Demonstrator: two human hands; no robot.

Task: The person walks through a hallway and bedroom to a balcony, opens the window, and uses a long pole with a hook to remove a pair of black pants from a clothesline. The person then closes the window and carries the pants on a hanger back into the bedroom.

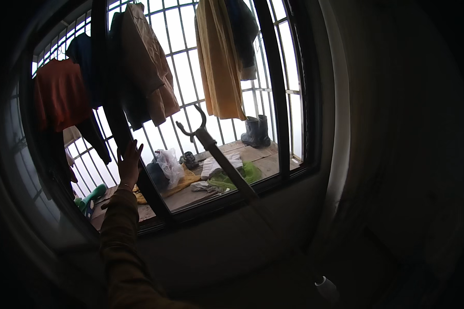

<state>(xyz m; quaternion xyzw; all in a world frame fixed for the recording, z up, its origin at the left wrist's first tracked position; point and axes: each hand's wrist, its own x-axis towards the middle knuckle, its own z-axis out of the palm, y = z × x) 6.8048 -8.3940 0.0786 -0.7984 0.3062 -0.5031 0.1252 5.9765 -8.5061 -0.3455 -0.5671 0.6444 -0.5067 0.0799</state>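
My left hand, at the end of a brown sleeve, reaches up to the dark upright frame of a sliding window. Its fingers are apart, and the palm side appears to rest against the frame. A clothes pole with a forked hook slants across the view, hook end uppermost, in front of the window. Its lower length fades into shadow, near a white end piece. My right hand is out of view; whatever holds the pole cannot be made out.
Beyond the window hang an orange-red top, a beige garment and a yellow one. Metal bars close off the outside. A wooden ledge carries grey boots, a plastic bag, green netting and a green boot.
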